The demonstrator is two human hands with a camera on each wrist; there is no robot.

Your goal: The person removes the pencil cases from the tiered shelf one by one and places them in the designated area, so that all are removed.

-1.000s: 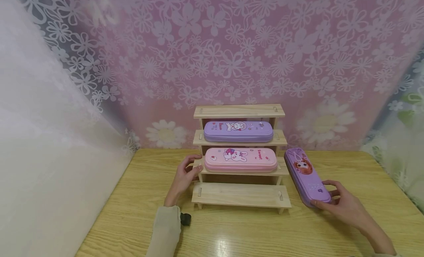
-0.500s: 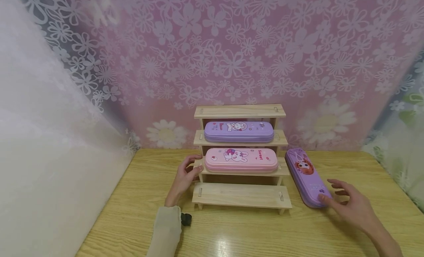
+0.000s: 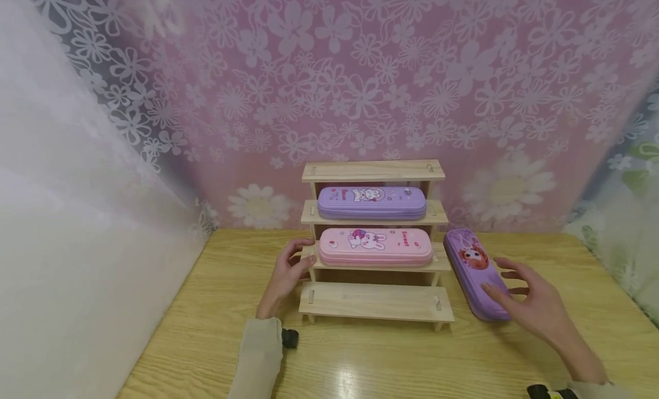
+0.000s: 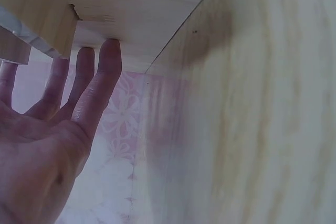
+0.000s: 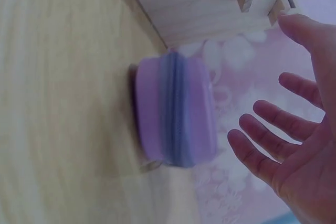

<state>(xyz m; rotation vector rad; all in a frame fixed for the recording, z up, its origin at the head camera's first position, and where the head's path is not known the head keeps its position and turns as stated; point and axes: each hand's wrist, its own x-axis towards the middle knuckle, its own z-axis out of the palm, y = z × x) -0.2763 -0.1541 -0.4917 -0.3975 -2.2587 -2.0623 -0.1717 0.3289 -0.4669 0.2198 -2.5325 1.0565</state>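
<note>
At the left end of a stepped wooden rack (image 3: 373, 299), my left hand (image 3: 285, 273) holds the second step from the bottom. Its fingers reach under the board in the left wrist view, and its thumb lies over the edge in the head view. Slanted on the table right of the rack lies a purple pencil case (image 3: 471, 279) with a red-haired doll picture. My right hand (image 3: 538, 302) hovers over that case's near half, fingers spread and holding nothing; the right wrist view has the hand apart from the case.
A pink pencil case (image 3: 376, 247) with a rabbit sits on the rack's second step. One step higher rests a lilac pencil case (image 3: 370, 203). Bare boards form the top and bottom steps. A flowered curtain (image 3: 334, 90) hangs behind the wooden table (image 3: 386, 359).
My right hand has let go of the purple case's near end and shifted up and left over it. The case has stayed about where it lay. My left hand keeps its place.
</note>
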